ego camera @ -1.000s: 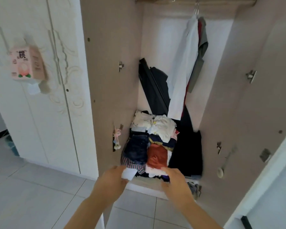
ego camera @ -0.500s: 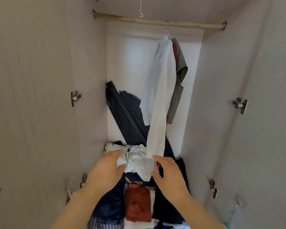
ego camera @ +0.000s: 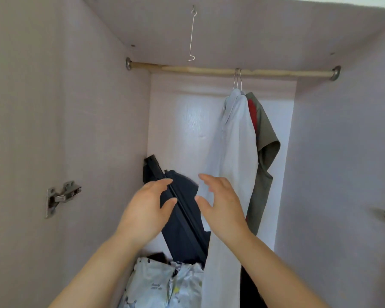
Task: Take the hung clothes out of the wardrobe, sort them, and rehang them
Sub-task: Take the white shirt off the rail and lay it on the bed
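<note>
Down low, a patterned cloth [ego camera: 162, 285] lay bunched between the forearms. Both hands were up and empty: the left hand [ego camera: 147, 210] and right hand [ego camera: 222, 207] had fingers spread and loosely curved, gripping nothing. A dark case [ego camera: 180, 236] leaned slantwise behind them. The white shirt [ego camera: 233, 152] hung long and pale just behind the right hand. A red top [ego camera: 252, 114] and green top [ego camera: 266, 156] hung beyond it, all on hangers [ego camera: 237, 77] on the rod [ego camera: 187, 69]. A wire hook [ego camera: 192, 36] dangled above.

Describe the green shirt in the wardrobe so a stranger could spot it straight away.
Find the wooden rail across the top of the wardrobe; clothes hang bunched right of its middle. The green shirt is the rightmost, olive and short-sleeved, next to a red garment and a long white shirt.
</note>
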Tool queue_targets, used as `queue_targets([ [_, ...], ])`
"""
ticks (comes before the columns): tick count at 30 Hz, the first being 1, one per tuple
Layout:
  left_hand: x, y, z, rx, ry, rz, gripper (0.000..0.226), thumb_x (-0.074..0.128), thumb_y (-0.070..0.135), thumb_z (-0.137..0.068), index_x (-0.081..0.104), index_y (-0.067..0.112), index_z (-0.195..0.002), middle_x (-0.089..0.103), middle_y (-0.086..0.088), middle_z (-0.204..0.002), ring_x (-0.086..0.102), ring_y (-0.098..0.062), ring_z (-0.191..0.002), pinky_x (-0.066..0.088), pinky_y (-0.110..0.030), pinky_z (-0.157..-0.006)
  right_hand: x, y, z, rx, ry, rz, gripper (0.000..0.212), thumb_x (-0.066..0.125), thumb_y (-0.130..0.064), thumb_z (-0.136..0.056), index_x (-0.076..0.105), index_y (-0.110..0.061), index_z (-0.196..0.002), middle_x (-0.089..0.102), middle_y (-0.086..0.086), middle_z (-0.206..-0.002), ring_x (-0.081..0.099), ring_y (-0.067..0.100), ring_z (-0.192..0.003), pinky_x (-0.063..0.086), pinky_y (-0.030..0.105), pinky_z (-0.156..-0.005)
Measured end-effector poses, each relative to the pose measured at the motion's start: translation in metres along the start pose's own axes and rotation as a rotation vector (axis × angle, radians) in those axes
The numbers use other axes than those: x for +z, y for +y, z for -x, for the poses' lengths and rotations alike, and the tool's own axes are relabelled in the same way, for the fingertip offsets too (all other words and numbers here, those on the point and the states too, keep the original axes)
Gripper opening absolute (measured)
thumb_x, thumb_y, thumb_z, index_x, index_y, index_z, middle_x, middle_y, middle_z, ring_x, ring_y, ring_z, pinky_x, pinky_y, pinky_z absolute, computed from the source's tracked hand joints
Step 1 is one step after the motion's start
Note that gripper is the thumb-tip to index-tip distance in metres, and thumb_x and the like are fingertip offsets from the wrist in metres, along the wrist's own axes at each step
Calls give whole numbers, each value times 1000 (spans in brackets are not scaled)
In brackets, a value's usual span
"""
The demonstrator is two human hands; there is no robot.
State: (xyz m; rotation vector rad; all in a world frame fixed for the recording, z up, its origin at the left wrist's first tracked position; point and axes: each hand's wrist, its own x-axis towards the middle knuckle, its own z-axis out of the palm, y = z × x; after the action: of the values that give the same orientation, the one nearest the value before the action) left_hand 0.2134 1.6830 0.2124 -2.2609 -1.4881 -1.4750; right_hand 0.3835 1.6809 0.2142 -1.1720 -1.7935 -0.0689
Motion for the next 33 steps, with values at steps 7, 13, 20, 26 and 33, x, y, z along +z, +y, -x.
queue_targets([
  [7, 23, -10, -110, 107, 124, 39, 46, 55, 28, -90, 42, 28, -134, 50, 3, -131, 48, -11, -116, 30, -15, -89, 3, 35, -101, -68, 150, 25, 46, 54, -26, -92, 40, -33, -134, 43, -12, -126, 39, -3, -108, 31, 15, -97],
  [13, 45, -38, -195, 182, 223, 109, 46, 55, 28, -89, 44, 27, -134, 51, 5, -128, 46, -9, -117, 29, -17, -89, 5, 41, -190, -161, 274, 180, 45, 54, -24, -92, 42, -30, -134, 44, -8, -130, 43, 8, -117, 31, 18, -98],
  [20, 72, -64, -269, 248, 293, 172, 44, 57, 25, -87, 48, 27, -130, 53, 7, -122, 48, -9, -112, 32, -19, -84, -7, 40, -283, -260, 398, 413, 46, 56, -17, -89, 45, -21, -133, 45, 0, -129, 39, 18, -120, 28, 23, -97],
  [26, 98, -72, -299, 278, 269, 177, 44, 59, 25, -87, 48, 27, -130, 53, 8, -122, 48, -11, -116, 33, -21, -93, -41, 79, -327, -193, 493, 562, 44, 55, -15, -89, 47, -17, -132, 46, 5, -129, 39, 22, -121, 28, 25, -96],
  [33, 109, -74, -318, 302, 279, 81, 45, 61, 26, -85, 49, 28, -128, 54, 10, -117, 50, -10, -112, 32, -17, -88, -74, 140, -347, -112, 569, 747, 42, 55, -26, -87, 51, -23, -129, 51, 0, -129, 45, 22, -119, 31, 32, -93],
])
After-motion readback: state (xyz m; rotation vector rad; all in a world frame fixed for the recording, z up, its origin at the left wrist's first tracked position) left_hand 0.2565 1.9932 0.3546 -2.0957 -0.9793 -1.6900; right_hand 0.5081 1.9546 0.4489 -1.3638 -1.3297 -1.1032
